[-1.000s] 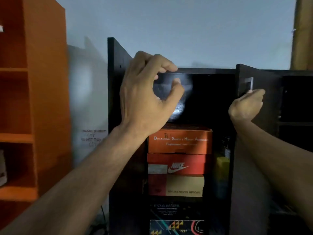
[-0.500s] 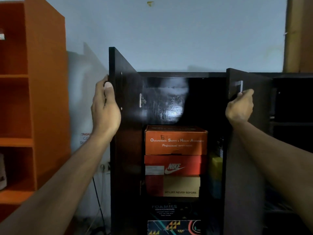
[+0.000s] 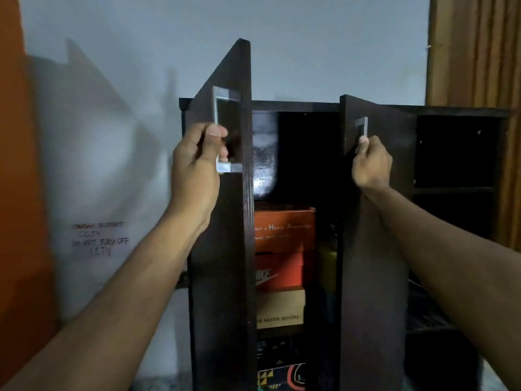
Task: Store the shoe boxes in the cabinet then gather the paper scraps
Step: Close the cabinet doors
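Head view looks straight at a dark cabinet point(image 3: 310, 106) against a pale wall point(image 3: 310, 38), with both of its doors part-way between open and closed. The left hand point(image 3: 197, 162) curls its fingers round the lower part of the silver handle point(image 3: 216, 108) on the left door point(image 3: 225, 249), thumb on top; that grip suits swinging the door by its own hardware. The right hand point(image 3: 372, 165) pinches the bottom of the smaller handle point(image 3: 364, 126) on the right door point(image 3: 375, 249), fingers folded tight below it.

Between the two doors a narrow gap shows the shoe boxes stacked inside: an orange box point(image 3: 284, 228) on top, a red Nike box point(image 3: 279, 270) under it, a tan box point(image 3: 280, 309) below that, and a dark patterned box point(image 3: 282, 373) at the bottom (only slices of each are visible). They sit squarely one on another at the left of the compartment, which keeps them within the door line. A yellowish item stands just to their right, too dim to identify.

Judging by this, storing is done and the doors are being closed; the paper scraps are not in view. To the far right an open shelf bay point(image 3: 456, 150) of the cabinet is dark, and handwritten notes point(image 3: 100, 238) mark the wall at left.
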`<move>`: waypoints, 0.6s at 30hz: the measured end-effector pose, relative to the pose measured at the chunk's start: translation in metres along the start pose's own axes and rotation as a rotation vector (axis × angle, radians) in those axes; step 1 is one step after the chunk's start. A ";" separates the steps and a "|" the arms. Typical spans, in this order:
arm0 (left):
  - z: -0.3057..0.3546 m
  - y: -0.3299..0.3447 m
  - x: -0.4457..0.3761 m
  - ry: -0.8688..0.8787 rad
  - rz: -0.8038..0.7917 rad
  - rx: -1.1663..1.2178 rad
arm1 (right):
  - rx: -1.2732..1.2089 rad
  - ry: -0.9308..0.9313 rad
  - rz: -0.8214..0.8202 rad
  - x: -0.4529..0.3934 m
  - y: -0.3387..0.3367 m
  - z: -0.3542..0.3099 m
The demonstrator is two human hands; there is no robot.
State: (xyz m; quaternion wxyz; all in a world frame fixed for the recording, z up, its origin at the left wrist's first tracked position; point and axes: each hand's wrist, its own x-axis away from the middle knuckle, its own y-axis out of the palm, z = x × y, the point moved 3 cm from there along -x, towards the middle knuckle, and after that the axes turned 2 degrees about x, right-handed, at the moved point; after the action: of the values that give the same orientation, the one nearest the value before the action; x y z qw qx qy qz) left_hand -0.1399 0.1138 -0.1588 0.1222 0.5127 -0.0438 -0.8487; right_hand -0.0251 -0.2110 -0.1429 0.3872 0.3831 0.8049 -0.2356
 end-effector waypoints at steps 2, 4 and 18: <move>-0.011 0.021 -0.003 -0.025 -0.084 0.007 | -0.003 -0.022 -0.036 -0.002 0.001 0.004; -0.022 0.044 -0.005 -0.036 -0.131 -0.021 | -0.026 -0.036 -0.051 -0.005 0.003 0.007; -0.107 0.146 -0.049 -0.056 -0.153 -0.503 | 0.061 0.017 -0.196 -0.027 0.041 0.009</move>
State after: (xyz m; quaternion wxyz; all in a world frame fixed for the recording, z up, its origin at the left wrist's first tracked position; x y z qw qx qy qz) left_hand -0.0003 -0.0095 -0.1377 0.1800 0.4442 0.2042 -0.8536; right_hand 0.0229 -0.2047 -0.1297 0.3437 0.3159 0.8342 -0.2936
